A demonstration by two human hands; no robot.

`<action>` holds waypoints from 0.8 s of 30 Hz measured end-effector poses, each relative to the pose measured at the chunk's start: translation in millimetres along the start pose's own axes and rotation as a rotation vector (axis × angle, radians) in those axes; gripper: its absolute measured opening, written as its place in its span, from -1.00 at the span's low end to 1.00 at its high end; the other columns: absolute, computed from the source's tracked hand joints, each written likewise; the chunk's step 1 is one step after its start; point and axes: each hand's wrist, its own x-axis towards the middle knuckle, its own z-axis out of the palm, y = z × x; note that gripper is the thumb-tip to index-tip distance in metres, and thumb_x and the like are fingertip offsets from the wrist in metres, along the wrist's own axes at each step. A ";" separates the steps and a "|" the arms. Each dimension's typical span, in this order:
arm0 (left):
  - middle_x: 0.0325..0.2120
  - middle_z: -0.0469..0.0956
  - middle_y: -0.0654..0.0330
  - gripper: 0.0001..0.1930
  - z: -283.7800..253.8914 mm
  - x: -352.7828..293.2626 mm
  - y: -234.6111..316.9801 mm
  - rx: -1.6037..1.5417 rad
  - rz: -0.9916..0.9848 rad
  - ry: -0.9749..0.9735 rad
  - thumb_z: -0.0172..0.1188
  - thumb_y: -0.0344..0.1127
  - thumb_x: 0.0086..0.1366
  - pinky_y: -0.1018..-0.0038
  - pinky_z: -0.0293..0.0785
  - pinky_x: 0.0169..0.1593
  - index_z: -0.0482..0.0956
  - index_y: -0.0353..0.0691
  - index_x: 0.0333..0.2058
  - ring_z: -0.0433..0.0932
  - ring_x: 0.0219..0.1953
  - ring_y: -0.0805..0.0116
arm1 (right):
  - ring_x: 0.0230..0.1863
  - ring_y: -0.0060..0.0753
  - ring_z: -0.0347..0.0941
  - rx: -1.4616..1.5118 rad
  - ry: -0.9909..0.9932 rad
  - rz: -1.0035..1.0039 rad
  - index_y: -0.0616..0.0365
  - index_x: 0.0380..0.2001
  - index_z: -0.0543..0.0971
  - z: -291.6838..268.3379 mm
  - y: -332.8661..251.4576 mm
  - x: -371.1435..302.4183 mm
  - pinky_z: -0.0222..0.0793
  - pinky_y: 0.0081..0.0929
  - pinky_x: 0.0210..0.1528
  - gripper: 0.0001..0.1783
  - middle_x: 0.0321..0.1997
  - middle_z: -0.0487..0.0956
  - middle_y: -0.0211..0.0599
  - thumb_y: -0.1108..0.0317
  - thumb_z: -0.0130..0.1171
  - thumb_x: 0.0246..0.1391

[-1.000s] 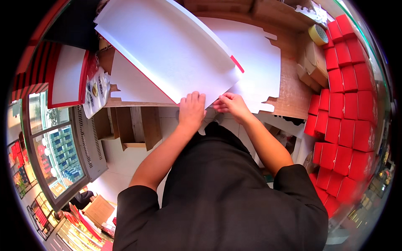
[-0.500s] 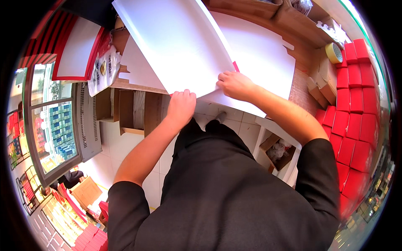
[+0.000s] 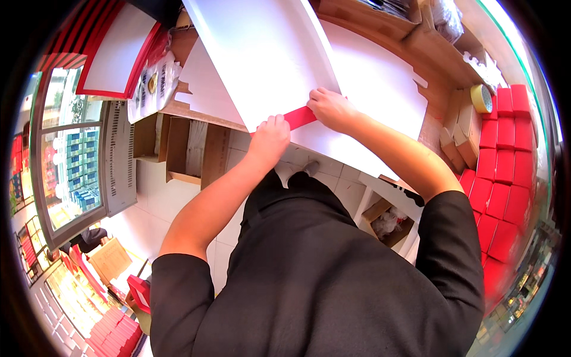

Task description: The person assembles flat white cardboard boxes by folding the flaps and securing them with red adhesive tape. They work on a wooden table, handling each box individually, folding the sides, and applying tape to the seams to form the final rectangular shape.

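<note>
Over the brown worktable (image 3: 436, 121), a white cardboard tray (image 3: 270, 62) extends beyond the left hand (image 3: 270, 141) and right hand (image 3: 334, 110), which pinch its red near end.

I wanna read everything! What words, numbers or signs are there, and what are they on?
Crinkled white-and-clear plastic bag: dark letters around a gold emblem, too small and creased to read surely.
Round yellow tape roll: any marks are too small to read.
Stacked red cardboard boxes: no writing I can make out.
Large white cardboard piece held by the left hand and right hand: no writing shows.
</note>
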 end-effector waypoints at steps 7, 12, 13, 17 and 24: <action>-0.42 0.39 0.12 -0.87 -1.1 6.8 11.8 0.034 -0.088 -0.109 0.17 -0.47 -0.05 0.49 0.55 -0.43 0.44 -0.27 -0.46 0.47 -0.37 0.25 | -0.11 -0.40 0.30 -0.178 0.175 -0.167 0.05 -0.55 0.62 -2.6 -13.1 -20.0 0.27 -0.56 -0.03 -0.88 -0.32 0.50 -0.53 0.34 0.12 -0.08; -0.42 0.39 0.08 -0.83 -5.7 8.6 12.5 -0.118 -0.200 -0.055 0.18 -0.53 -0.07 0.45 0.55 -0.39 0.41 -0.30 -0.44 0.48 -0.34 0.20 | -0.14 -0.39 0.32 -0.290 0.000 -0.223 0.09 -0.52 0.60 -7.3 -11.1 -8.9 0.28 -0.55 -0.03 -0.90 -0.36 0.48 -0.49 0.35 0.13 -0.09; -0.42 0.39 0.07 -0.82 -6.3 8.1 14.8 -0.133 -0.225 -0.031 0.17 -0.55 -0.08 0.44 0.55 -0.38 0.41 -0.30 -0.43 0.48 -0.33 0.19 | -0.15 -0.39 0.33 -0.328 -0.061 -0.233 0.09 -0.51 0.60 -8.9 -12.8 -6.6 0.28 -0.54 -0.02 -0.90 -0.36 0.48 -0.48 0.36 0.13 -0.09; -0.39 0.39 0.09 -0.82 7.7 10.6 15.8 -0.155 -0.277 -0.006 0.17 -0.52 -0.04 0.41 0.55 -0.29 0.39 -0.28 -0.42 0.46 -0.29 0.20 | -0.16 -0.38 0.34 -0.353 -0.064 -0.255 0.12 -0.46 0.58 -13.2 -14.7 -3.4 0.28 -0.54 -0.05 -0.90 -0.36 0.46 -0.43 0.37 0.12 -0.07; -0.37 0.38 0.11 -0.84 -1.9 -5.9 2.5 -0.158 -0.248 -0.085 0.14 -0.50 -0.01 0.40 0.54 -0.24 0.39 -0.26 -0.40 0.46 -0.25 0.20 | -0.15 -0.36 0.34 -0.278 -0.032 -0.115 0.16 -0.41 0.57 -13.2 -5.2 -19.9 0.27 -0.52 -0.07 -0.88 -0.28 0.47 -0.38 0.41 0.10 -0.04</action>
